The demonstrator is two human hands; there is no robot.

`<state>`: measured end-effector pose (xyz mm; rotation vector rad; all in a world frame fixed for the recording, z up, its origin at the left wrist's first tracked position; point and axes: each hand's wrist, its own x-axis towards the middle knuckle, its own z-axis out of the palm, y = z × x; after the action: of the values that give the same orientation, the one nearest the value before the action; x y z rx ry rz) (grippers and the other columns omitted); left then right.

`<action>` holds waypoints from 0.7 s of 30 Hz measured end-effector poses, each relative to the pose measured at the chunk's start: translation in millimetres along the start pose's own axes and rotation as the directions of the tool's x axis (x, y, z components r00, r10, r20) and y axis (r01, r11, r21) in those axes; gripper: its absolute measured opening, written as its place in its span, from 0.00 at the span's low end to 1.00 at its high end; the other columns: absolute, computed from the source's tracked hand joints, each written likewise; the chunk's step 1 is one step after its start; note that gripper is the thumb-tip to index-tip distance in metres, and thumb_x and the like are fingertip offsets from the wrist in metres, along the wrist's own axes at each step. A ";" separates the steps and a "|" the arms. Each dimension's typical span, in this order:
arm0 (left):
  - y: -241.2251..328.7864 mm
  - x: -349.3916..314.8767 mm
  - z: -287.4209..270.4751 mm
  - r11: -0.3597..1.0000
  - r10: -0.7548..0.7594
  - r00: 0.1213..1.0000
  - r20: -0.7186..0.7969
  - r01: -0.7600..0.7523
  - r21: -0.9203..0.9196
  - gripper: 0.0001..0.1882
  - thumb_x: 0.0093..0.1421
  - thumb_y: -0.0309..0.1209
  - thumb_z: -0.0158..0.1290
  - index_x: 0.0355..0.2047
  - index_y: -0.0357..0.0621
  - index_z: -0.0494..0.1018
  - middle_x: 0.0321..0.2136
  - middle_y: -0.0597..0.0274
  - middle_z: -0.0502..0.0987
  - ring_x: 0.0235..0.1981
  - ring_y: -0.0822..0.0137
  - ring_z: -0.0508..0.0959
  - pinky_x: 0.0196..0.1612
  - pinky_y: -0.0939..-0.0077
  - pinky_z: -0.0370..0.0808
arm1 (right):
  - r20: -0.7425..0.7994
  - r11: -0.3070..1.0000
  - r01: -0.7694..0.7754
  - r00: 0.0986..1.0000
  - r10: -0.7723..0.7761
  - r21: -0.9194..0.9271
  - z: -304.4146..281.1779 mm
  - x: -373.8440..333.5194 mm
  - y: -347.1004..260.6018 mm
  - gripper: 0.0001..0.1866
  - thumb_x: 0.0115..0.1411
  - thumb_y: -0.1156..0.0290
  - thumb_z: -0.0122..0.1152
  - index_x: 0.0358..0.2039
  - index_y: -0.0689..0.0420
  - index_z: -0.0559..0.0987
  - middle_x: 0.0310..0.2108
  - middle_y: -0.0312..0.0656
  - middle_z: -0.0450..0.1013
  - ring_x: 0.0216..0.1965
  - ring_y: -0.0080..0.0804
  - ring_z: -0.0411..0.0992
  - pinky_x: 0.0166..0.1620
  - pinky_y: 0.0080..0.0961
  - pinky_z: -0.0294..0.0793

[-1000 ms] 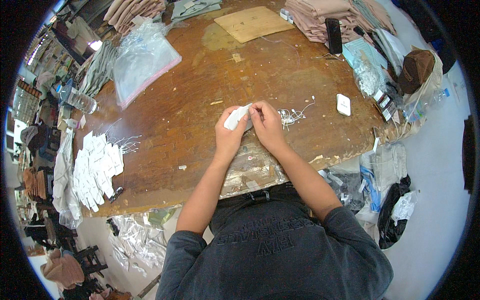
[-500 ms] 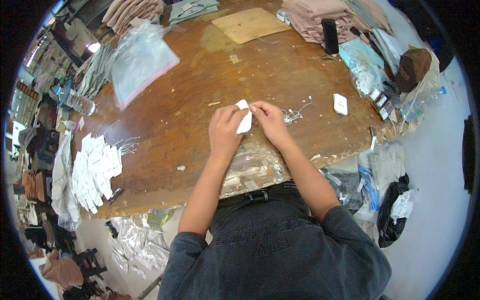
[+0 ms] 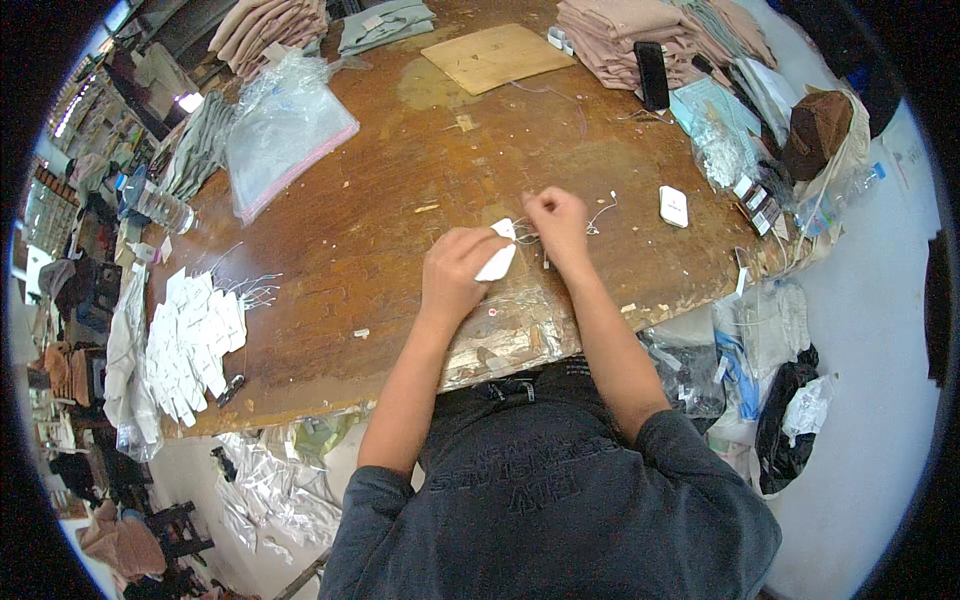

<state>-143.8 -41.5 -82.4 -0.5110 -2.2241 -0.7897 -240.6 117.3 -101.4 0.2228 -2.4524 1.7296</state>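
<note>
My left hand (image 3: 458,268) is closed on a white hang tag (image 3: 496,262) above the near middle of the table, its thumb and fingers along the card's left side. A thin white tag string (image 3: 525,233) runs from the tag's top end toward my right hand (image 3: 561,222). That hand is raised just to the right, its fingers curled in a pinch and slightly blurred. More loose white strings (image 3: 597,222) lie on the wood beside and partly behind it. Farther right, a small stack of white tags (image 3: 673,206) rests flat.
On the left lies a heap of strung white tags (image 3: 195,340) with a dark pen-like object (image 3: 231,390) next to it. Clear plastic bags (image 3: 285,150), a water bottle (image 3: 165,207), folded pink garments (image 3: 625,40), a phone (image 3: 652,75) and a brown board (image 3: 497,58) surround the wooden table (image 3: 330,260).
My right hand has moved away from the tag, rightward and up, and a string now shows between them. The tag in my left hand has shifted slightly right and tilted.
</note>
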 end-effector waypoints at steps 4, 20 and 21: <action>-15.8 -2.3 -14.8 0.654 -0.637 0.765 0.094 0.601 -0.459 0.12 0.54 0.26 0.62 0.39 0.41 0.77 0.36 0.62 0.80 0.37 0.67 0.80 0.40 0.72 0.77 | -0.169 0.991 0.007 0.986 0.016 0.136 -22.7 5.7 -4.4 0.15 0.59 0.64 0.64 0.24 0.63 0.78 0.15 0.39 0.71 0.19 0.22 0.67 0.25 0.24 0.67; -44.1 -10.6 -21.3 0.754 -0.634 0.752 -0.182 0.547 -0.363 0.09 0.58 0.27 0.57 0.39 0.37 0.78 0.35 0.58 0.80 0.37 0.69 0.78 0.43 0.73 0.73 | 0.499 0.457 0.718 0.695 -0.518 -0.525 11.8 -30.4 -16.7 0.04 0.51 0.74 0.60 0.29 0.57 0.78 0.31 0.43 0.75 0.37 0.43 0.73 0.40 0.38 0.71; -39.8 -10.5 -19.3 0.780 -0.593 0.791 -0.149 0.519 -0.351 0.09 0.58 0.27 0.57 0.38 0.37 0.78 0.34 0.58 0.80 0.37 0.67 0.78 0.43 0.73 0.73 | 0.460 0.560 0.668 0.744 -0.485 -0.490 11.4 -29.5 -15.3 0.04 0.52 0.75 0.59 0.30 0.58 0.78 0.31 0.42 0.75 0.37 0.41 0.74 0.41 0.37 0.72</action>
<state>-149.5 -84.9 -94.6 0.1509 -2.0320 -1.4270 -208.9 102.8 -96.8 1.1144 -2.5281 0.5648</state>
